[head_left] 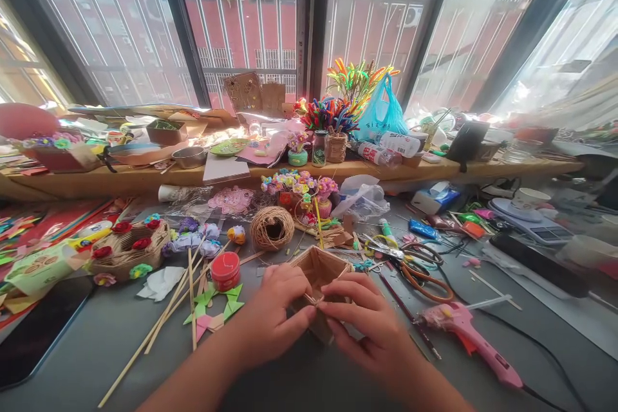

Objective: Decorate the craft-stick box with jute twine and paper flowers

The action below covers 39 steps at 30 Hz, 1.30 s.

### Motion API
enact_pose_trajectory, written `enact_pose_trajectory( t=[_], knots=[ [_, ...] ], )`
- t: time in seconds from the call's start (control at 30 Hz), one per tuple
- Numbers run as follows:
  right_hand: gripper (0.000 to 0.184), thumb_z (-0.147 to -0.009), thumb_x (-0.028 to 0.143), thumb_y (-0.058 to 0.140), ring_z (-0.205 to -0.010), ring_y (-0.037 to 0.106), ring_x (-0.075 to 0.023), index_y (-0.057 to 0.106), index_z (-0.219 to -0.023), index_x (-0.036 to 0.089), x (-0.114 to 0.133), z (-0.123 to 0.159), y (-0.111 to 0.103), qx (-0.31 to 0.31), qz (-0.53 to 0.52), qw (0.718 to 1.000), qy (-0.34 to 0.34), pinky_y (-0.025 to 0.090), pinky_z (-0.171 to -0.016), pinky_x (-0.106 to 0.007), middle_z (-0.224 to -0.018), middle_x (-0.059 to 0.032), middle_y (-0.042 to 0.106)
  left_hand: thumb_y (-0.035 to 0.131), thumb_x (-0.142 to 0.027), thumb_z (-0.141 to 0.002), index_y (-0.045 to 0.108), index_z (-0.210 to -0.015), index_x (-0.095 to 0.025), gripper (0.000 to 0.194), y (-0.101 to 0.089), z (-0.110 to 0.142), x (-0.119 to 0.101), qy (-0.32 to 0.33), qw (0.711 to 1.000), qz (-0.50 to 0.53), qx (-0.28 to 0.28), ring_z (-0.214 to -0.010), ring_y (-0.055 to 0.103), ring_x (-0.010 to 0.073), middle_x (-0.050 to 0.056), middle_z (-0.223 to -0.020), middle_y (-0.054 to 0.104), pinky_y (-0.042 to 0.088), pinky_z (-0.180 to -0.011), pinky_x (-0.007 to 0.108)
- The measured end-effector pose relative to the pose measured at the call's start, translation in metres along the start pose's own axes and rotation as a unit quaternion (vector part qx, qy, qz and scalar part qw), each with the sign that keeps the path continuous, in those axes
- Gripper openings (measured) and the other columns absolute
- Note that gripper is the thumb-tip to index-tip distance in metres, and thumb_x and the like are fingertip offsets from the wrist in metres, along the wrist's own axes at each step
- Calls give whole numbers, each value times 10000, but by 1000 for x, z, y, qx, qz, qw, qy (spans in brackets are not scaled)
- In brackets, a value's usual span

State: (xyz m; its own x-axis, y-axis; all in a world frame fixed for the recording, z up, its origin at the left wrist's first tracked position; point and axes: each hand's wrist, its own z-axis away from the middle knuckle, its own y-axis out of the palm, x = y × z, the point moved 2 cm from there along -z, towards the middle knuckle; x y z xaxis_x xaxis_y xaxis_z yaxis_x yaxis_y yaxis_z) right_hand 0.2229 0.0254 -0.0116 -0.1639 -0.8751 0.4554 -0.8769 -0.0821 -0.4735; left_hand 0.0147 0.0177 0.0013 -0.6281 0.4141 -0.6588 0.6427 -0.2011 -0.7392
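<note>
An open-topped brown cardboard box (pixel 322 262) with angled sides stands in front of me, its near rim partly hidden by my fingers. My left hand (pixel 284 309) pinches that rim from the left, thumb and fingers meeting at the edge. From the other side, my right hand (pixel 364 315) grips the same rim, its fingertips close to the left thumb. A thin pale strip seems to lie between the fingertips, too small to make out. Just beyond the box is a ball of twine (pixel 272 228). To the right lies a pink glue gun (pixel 476 338) with a clear stick in it.
Scissors (pixel 420 264) and a pencil (pixel 410 312) lie right of the box. Wooden sticks (pixel 159 322), a red-lidded jar (pixel 225 271) and a twine-wrapped box with flowers (pixel 130 248) are left. A phone (pixel 43 328) lies far left, a scale (pixel 531 222) far right.
</note>
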Motion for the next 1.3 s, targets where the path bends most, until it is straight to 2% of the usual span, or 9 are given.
enact_pose_trajectory(
  t=[0.2,0.37,0.5,0.8,1.07,1.2,1.3],
  knots=[
    [352,-934,46,651,-1225,635,-258,721,-1204,260,-3,7,1,-15,2,1000,-5,583,-1032,-440,-1262,-90,760,533,-441,-1020,577,-887,-235,249,-3,0,1,-7,1000,9,-2,-997,547,265,21,-958,615,373,-982,455],
    [456,-953,43,608,-1247,640,-259,646,-1373,218,-3,12,3,-13,17,1000,7,577,-1069,-446,-1280,-116,756,519,-473,-1024,573,-874,-236,285,-3,-1,2,-8,1000,17,-3,-989,541,269,22,-950,617,368,-965,449],
    [402,-965,74,621,-1235,635,-272,684,-1336,214,-2,12,7,0,54,998,-15,591,-1046,-442,-1275,-123,745,516,-447,-1022,581,-867,-237,269,-4,-2,0,-18,1000,22,-1,-1004,536,272,23,-969,633,355,-978,456],
    [364,-989,78,611,-1315,603,-273,691,-1332,167,-3,15,8,2,92,995,-46,581,-1098,-433,-1299,-137,750,499,-447,-1010,574,-870,-236,264,-4,-2,0,-16,1000,20,-4,-994,530,278,32,-962,629,364,-981,471],
    [370,-1041,105,560,-1345,637,-277,669,-1391,157,-1,14,9,9,144,988,-59,581,-1121,-435,-1331,-145,760,472,-452,-1003,533,-853,-239,267,-5,-1,2,-34,999,30,-7,-954,513,271,26,-924,588,379,-962,464],
    [360,-1050,114,551,-1326,661,-269,677,-1382,166,0,12,10,3,159,985,-67,575,-1128,-430,-1316,-132,774,459,-446,-1000,529,-894,-246,237,-5,0,3,-30,999,31,-3,-973,505,275,32,-963,590,386,-973,464],
    [345,-1065,139,532,-1322,669,-267,681,-1376,162,0,10,9,4,169,983,-69,571,-1131,-417,-1315,-130,777,438,-489,-1015,531,-907,-245,282,-5,0,3,-31,999,39,-3,-985,507,279,36,-975,584,384,-976,469]
  ],
)
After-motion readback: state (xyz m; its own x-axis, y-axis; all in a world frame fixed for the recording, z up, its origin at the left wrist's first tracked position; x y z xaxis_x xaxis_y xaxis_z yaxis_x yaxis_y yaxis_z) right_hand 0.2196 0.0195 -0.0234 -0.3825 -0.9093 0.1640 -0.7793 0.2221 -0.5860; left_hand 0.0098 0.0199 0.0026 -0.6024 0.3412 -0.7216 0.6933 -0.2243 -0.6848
